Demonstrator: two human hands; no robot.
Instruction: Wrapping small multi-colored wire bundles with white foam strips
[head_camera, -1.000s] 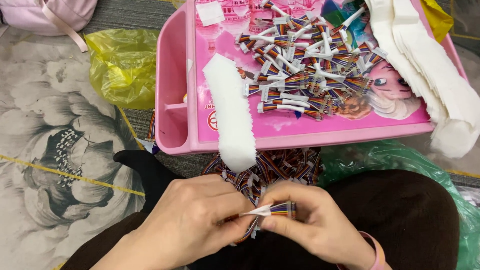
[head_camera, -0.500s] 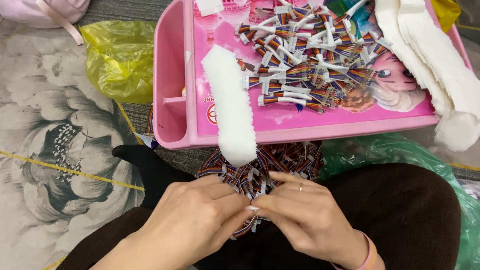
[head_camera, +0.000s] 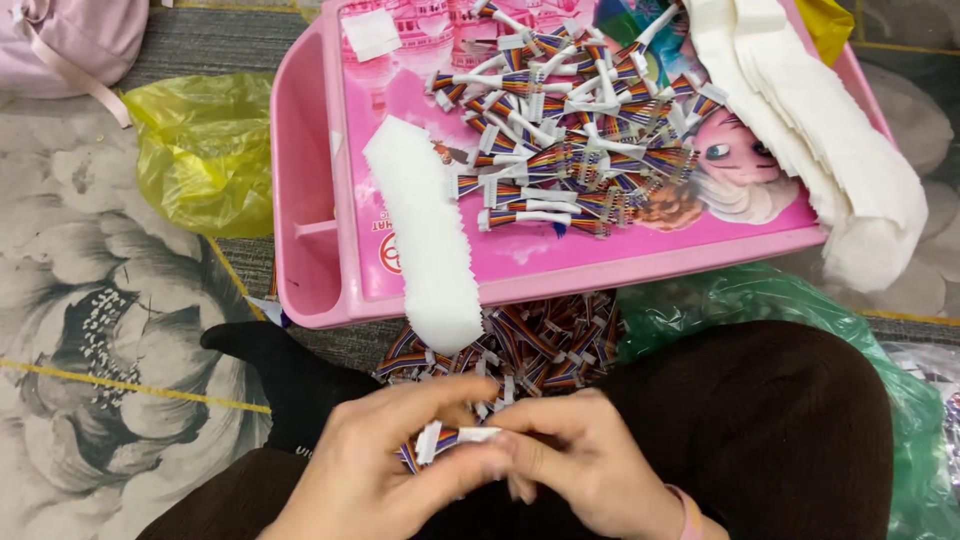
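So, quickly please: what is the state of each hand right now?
Left hand: closed, pinching the rainbow ribbon cable near its white connector.
Right hand: closed, pinching the same cable's other end.

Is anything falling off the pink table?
Yes, nearly. The long white foam strip sticks out past the front edge of the pink table, hanging above the loose wire bundles below. The white stack droops over the right corner too.

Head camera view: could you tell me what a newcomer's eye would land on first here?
Probably the pink tray at top, heaped with rainbow ribbon cables. Below it, the left hand and right hand meet over the lap, pinching one small cable.
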